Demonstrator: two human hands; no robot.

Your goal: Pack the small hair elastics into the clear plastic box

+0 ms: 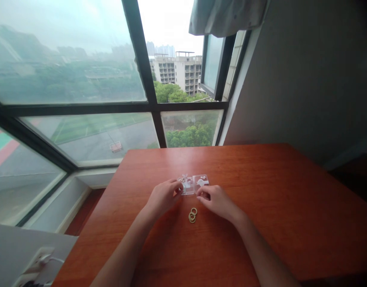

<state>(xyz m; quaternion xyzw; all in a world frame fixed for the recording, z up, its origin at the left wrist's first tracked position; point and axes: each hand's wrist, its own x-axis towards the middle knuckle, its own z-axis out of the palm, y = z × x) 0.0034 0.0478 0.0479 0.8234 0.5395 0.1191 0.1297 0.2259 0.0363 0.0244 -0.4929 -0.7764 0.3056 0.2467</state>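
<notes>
Box (194, 186), clear, open between 2 hands (164, 193); inside too small to tell.

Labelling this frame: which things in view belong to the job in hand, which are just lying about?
Job in hand:
- clear plastic case, by left hand and right hand
- gold-coloured rings, likely: untouched but close

Just about:
- curtain
- wall socket
- window frame

Pale building (188, 73) and trees (189, 135) beyond a dark window frame (153, 107), perhaps a hazy sports field (90, 128).
</notes>
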